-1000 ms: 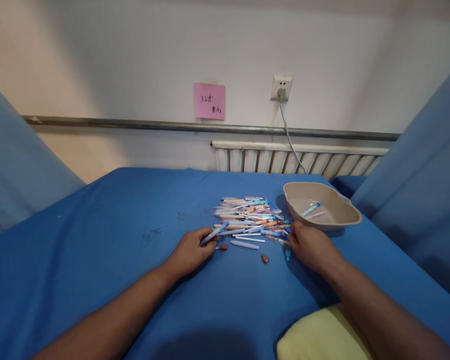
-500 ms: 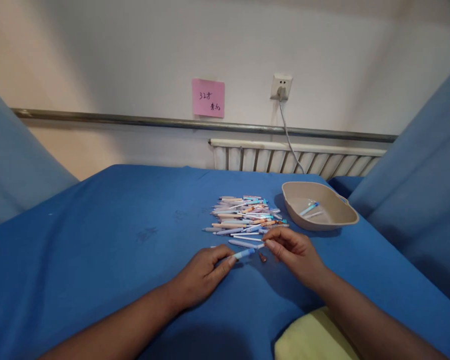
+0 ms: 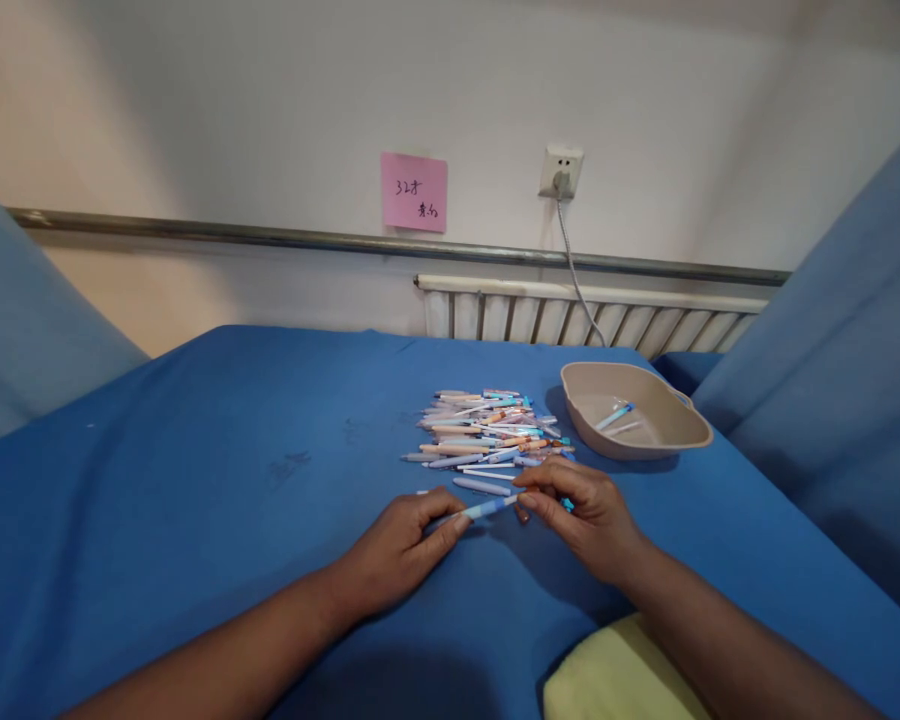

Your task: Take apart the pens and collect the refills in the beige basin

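Observation:
My left hand (image 3: 412,540) is closed around a pale and mid-blue pen barrel (image 3: 487,507), held above the blue cloth and pointing right. At its right end, the fingers of my right hand (image 3: 581,515) pinch a small part, mostly covered. A bright blue piece (image 3: 567,505) shows by the right fingers; whether it belongs to the pinched part I cannot tell. A small brown piece (image 3: 523,515) is partly hidden behind the right fingertips. Just beyond both hands lies a loose pile of pens (image 3: 465,430) and thin white tubes, with one lavender barrel (image 3: 481,487) nearest.
Right of the pile, a beige basin (image 3: 675,430) holds a blue pen (image 3: 615,416) and a pale stick. Blue cloth (image 3: 195,480) covers the table. Yellow-green fabric (image 3: 622,675) lies under my right forearm. Behind are a radiator (image 3: 525,310) and a metal rail (image 3: 307,238).
My right fingers have moved slightly left to meet the right end of the barrel. A bright blue piece now shows beside them. My left hand keeps its grip.

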Motion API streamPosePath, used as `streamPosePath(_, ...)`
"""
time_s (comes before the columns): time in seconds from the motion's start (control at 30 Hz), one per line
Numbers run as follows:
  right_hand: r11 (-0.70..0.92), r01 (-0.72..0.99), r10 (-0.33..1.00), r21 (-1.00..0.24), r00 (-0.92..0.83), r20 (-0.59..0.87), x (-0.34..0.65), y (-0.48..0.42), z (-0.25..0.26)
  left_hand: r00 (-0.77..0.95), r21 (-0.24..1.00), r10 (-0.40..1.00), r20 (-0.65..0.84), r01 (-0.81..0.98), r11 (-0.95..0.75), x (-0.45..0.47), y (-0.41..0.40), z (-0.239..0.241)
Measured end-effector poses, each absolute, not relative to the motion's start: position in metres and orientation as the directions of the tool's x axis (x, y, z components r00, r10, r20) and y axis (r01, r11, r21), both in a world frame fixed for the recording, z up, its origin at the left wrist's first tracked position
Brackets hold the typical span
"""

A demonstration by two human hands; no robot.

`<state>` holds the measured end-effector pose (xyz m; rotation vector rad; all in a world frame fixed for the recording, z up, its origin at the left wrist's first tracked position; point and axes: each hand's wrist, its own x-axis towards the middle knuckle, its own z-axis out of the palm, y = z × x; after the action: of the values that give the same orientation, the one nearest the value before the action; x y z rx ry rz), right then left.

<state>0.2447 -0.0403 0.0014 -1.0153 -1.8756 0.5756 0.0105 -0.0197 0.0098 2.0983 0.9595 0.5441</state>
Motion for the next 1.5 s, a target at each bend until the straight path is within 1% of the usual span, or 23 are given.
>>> streamPosePath(0.27, 0.594, 0.401, 0.803, -0.697, -0.259, 0.536, 0.2449, -0.0412, 0.0030, 0.631, 0.806, 0.775, 0.037, 0.440, -0.397, 0.0098, -0.0186, 0.0084)
streamPosePath(0.53, 0.683, 0.400, 0.729, -0.611, -0.331, 0.599, 0.2463, -0.0436, 0.0028, 0.641, 0.785, 0.765, 0.051, 0.448, -0.428, 0.0099, -0.0197, 0.0110)
streamPosePath(0.8, 0.691, 0.416, 0.722, -0.591, -0.355, 0.594, 0.2473, -0.0425, 0.0020, 0.658, 0.761, 0.749, 0.075, 0.448, -0.470, 0.0084, -0.0194, 0.0110)
streamPosePath(1.07, 0.715, 0.477, 0.698, -0.511, -0.449, 0.558, 0.2434, -0.0477, 0.0008, 0.655, 0.726, 0.749, 0.100, 0.467, -0.506, 0.0076, -0.0204, 0.0039)
streamPosePath(1.2, 0.716, 0.470, 0.697, -0.517, -0.437, 0.568, 0.2434, -0.0468, -0.0005, 0.664, 0.730, 0.742, 0.089, 0.464, -0.502, 0.0067, -0.0194, 0.0038)
streamPosePath(1.37, 0.699, 0.470, 0.715, -0.539, -0.481, 0.507, 0.2451, -0.0476, 0.0026, 0.661, 0.745, 0.747, 0.070, 0.463, -0.479, 0.0065, -0.0184, 0.0055)
streamPosePath(1.5, 0.705, 0.473, 0.709, -0.529, -0.475, 0.521, 0.2455, -0.0485, 0.0011, 0.660, 0.732, 0.748, 0.075, 0.473, -0.490, 0.0064, -0.0191, 0.0062)
